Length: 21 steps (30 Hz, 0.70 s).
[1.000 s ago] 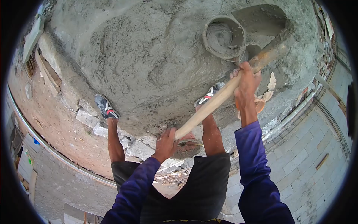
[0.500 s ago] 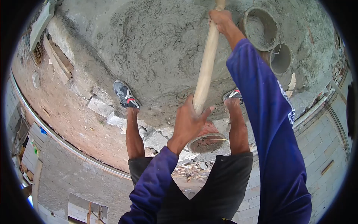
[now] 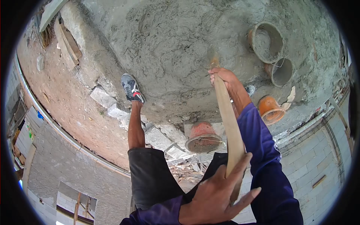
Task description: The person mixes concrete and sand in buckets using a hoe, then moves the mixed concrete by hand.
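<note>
A long pale wooden handle (image 3: pixel 228 123) runs from the wet mortar (image 3: pixel 168 48) back toward my body. Its far end meets the mortar in a blur, so the tool's head cannot be made out. My right hand (image 3: pixel 222 77) is wrapped round the handle's upper part, knuckles closed. Low down, close to my shorts, my left hand (image 3: pixel 215 195) loosely holds the near end of the handle, with some fingers stretched out. Beneath and left of the handle, a reddish bucket (image 3: pixel 204 131) lies tipped with its mouth toward me.
Two mortar-coated buckets, a larger one (image 3: pixel 267 41) and a smaller one (image 3: pixel 282 72), sit at the right. An orange bucket (image 3: pixel 270 108) lies nearer. Broken concrete blocks (image 3: pixel 103 96) edge the mortar beside my left shoe (image 3: pixel 131 88). A plank (image 3: pixel 67 43) lies farther left.
Both hands and the handle have come back toward my body, and the handle now slants the other way. The orange bucket has come into sight from behind my right sleeve.
</note>
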Tool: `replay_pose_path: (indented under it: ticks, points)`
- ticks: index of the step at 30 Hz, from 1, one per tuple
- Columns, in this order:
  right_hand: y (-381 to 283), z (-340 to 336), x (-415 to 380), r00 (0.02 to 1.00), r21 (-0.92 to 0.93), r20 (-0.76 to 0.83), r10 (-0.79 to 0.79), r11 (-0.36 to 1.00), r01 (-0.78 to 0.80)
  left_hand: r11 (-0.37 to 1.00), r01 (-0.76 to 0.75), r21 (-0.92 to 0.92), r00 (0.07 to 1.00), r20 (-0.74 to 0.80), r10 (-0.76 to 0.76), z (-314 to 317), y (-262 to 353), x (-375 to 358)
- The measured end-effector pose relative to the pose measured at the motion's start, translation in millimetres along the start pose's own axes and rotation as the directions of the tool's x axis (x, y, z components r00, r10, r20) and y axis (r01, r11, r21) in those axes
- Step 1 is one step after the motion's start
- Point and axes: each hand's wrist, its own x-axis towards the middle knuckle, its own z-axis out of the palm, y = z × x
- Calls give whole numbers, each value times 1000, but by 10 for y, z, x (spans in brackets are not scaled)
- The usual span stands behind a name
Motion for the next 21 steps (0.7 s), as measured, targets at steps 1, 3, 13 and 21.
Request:
replay_pose_path:
  ticks: [1, 3, 13, 21]
  points:
    - [-129, -102, -117, 997, 25, 61, 45, 999, -47, 973, -230, -17, 968, -109, 227, 204, 22, 8]
    - [-378, -291, -403, 995, 74, 89, 50, 996, -56, 962, -271, -35, 962, -50, 269, 434, 220, 35]
    - [-1303, -1056, -2117, 928, -54, -130, -348, 937, 344, 911, -363, 195, 922, 217, 321, 964, 453, -225]
    - [-990, -1323, -1142, 530, -125, -450, -718, 639, 759, 543, -26, 839, 999, 41, -15, 407, -1481, 780]
